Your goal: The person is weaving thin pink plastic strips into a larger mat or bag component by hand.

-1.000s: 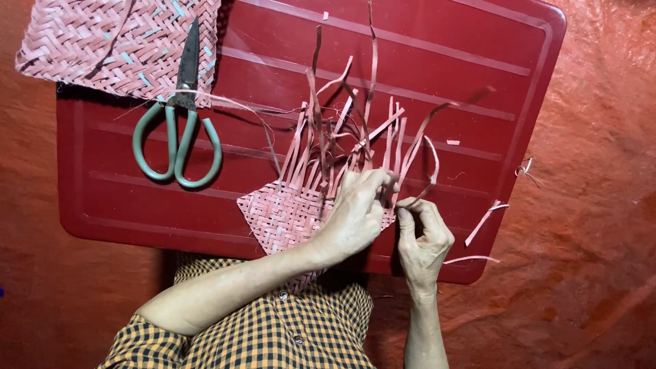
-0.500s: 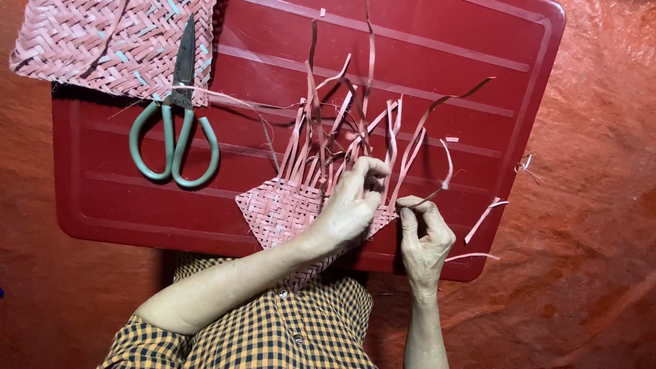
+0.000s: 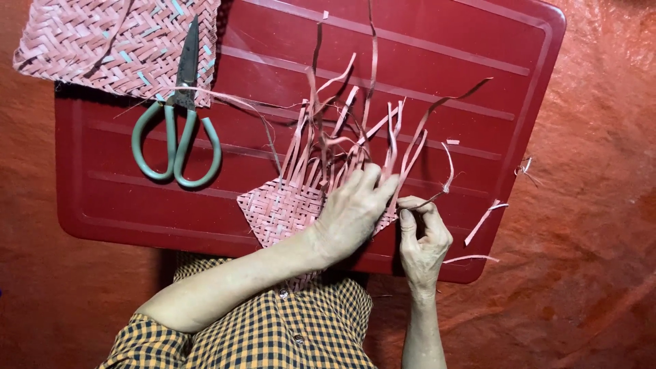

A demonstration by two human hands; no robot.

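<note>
We see the left hand (image 3: 352, 215) pressing flat on a pink woven piece (image 3: 280, 212) at lower centre of the red tray (image 3: 478, 102). The right hand (image 3: 424, 236) has its fingers pinching one loose strip (image 3: 437, 195). Green-handled scissors (image 3: 179, 137) lie at upper left beside a finished woven mat (image 3: 89, 41).

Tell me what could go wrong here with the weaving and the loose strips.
The right hand pinches one thin pink strip; a hard pull might snap or crease it. The left hand presses on the small woven piece, whose corner overhangs the red tray edge, so it could slide off. The many free strips stand tangled and crossed, so a wrong one might get woven in.
</note>
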